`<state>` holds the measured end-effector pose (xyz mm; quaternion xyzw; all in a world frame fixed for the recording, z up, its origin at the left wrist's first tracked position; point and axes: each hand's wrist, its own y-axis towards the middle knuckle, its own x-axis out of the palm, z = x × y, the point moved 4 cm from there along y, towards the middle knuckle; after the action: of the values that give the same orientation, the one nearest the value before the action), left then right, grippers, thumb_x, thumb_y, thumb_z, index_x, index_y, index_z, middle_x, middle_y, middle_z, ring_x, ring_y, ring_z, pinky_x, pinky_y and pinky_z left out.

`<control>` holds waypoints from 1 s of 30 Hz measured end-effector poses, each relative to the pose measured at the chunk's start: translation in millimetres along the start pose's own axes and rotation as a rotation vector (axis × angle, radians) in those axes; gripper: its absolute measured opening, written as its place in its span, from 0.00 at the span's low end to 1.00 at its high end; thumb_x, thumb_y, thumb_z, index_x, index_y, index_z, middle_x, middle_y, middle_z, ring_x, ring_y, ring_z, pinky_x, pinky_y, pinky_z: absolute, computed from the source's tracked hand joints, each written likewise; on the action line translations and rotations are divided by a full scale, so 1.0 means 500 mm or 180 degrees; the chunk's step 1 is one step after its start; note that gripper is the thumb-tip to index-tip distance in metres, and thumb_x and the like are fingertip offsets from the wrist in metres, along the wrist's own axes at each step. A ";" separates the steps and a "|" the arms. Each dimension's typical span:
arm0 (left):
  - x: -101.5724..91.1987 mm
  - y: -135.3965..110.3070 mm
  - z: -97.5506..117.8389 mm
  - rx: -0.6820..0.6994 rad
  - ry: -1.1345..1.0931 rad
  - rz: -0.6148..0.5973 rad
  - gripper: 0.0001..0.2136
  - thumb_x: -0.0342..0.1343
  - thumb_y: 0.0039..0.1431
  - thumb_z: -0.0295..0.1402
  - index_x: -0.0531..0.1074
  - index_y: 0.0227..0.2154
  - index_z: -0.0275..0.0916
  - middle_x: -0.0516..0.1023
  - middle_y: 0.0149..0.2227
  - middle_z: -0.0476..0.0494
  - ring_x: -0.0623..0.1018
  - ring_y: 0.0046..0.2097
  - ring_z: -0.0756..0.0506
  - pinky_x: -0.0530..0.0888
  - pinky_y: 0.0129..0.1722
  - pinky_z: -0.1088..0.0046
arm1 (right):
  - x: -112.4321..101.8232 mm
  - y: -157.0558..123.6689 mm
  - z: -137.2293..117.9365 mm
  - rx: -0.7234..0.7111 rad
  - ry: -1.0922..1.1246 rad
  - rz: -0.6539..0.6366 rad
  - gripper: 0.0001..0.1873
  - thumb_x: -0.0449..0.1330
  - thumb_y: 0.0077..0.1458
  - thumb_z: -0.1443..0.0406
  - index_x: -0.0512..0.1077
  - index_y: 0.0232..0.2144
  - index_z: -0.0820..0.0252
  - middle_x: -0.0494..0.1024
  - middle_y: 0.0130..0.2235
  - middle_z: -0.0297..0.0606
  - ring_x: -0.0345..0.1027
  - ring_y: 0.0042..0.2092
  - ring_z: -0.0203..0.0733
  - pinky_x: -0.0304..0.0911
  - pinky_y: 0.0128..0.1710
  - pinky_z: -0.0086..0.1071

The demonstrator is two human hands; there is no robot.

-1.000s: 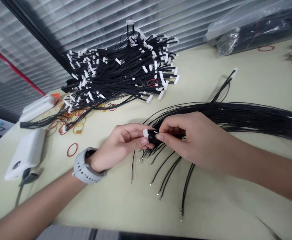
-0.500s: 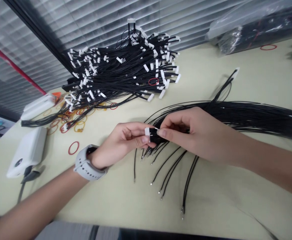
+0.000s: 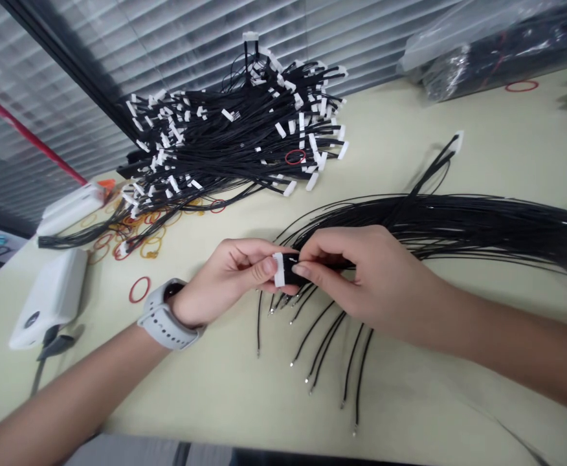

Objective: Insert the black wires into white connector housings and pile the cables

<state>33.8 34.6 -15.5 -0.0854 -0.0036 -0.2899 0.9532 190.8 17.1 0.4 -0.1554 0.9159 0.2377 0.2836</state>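
My left hand [image 3: 237, 275], with a grey watch on its wrist, pinches a white connector housing [image 3: 279, 270] between thumb and fingers. Black wires run out of the connector's right side. Close beside it, my right hand [image 3: 351, 272] is closed with thumb and forefinger on a black wire [image 3: 294, 260] whose small metal tip shows near the housing. Whether that tip touches the housing I cannot tell. Beneath and behind my right hand lies a long bundle of black wires [image 3: 497, 223]. Several loose wires with metal terminals [image 3: 322, 349] fan out below the hands.
A big heap of black cables with white connectors [image 3: 225, 136] lies at the back by the blinds. Rubber bands [image 3: 152, 244] are scattered at its left, near a white power bank [image 3: 50, 301] with a cable. A plastic-wrapped bundle [image 3: 497, 58] sits back right.
The connector has turned in my left hand, showing a broader white face. My right hand has shifted slightly left and down with the wire. Two loose wires below have spread apart.
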 end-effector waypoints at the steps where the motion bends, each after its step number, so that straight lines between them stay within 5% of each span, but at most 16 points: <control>1: 0.001 0.000 0.001 0.0004 0.0012 -0.0004 0.08 0.58 0.52 0.33 0.77 0.35 0.38 0.80 0.29 0.47 0.80 0.29 0.51 0.76 0.29 0.82 | 0.002 -0.001 0.000 -0.0021 0.0058 0.0014 0.07 0.55 0.51 0.71 0.69 0.23 0.62 0.69 0.22 0.28 0.57 0.23 0.27 0.50 0.24 0.24; 13: 0.007 0.003 0.008 0.0153 0.0178 0.0045 0.08 0.58 0.53 0.32 0.75 0.35 0.35 0.78 0.27 0.48 0.79 0.29 0.53 0.75 0.30 0.83 | 0.010 -0.002 0.000 -0.0183 0.0303 0.0073 0.07 0.53 0.53 0.71 0.68 0.24 0.63 0.70 0.24 0.31 0.59 0.26 0.28 0.53 0.26 0.24; 18: 0.013 0.002 0.015 0.0542 0.0257 0.0434 0.09 0.54 0.57 0.34 0.74 0.38 0.38 0.78 0.36 0.45 0.78 0.35 0.51 0.76 0.37 0.78 | -0.005 0.004 -0.004 -0.0092 -0.0081 0.0377 0.07 0.53 0.52 0.73 0.69 0.26 0.62 0.70 0.25 0.31 0.60 0.27 0.29 0.54 0.27 0.24; 21: 0.023 0.000 0.020 0.0697 0.0496 0.0538 0.08 0.57 0.54 0.30 0.75 0.38 0.38 0.79 0.33 0.47 0.76 0.35 0.53 0.74 0.37 0.82 | -0.007 0.004 -0.005 -0.0161 -0.0183 0.0439 0.07 0.53 0.54 0.71 0.69 0.26 0.62 0.70 0.26 0.32 0.61 0.28 0.30 0.55 0.28 0.24; 30: 0.002 0.004 0.003 0.0441 0.0417 0.0529 0.05 0.57 0.55 0.30 0.75 0.34 0.37 0.79 0.33 0.46 0.77 0.35 0.52 0.73 0.36 0.81 | -0.027 0.001 -0.014 -0.0593 -0.0797 0.0889 0.05 0.56 0.54 0.68 0.72 0.30 0.60 0.71 0.28 0.32 0.63 0.29 0.30 0.57 0.29 0.25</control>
<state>35.7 35.9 -14.1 -0.0002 0.0457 -0.2140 0.9758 198.0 15.6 13.7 -0.0216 0.8603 0.3758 0.3438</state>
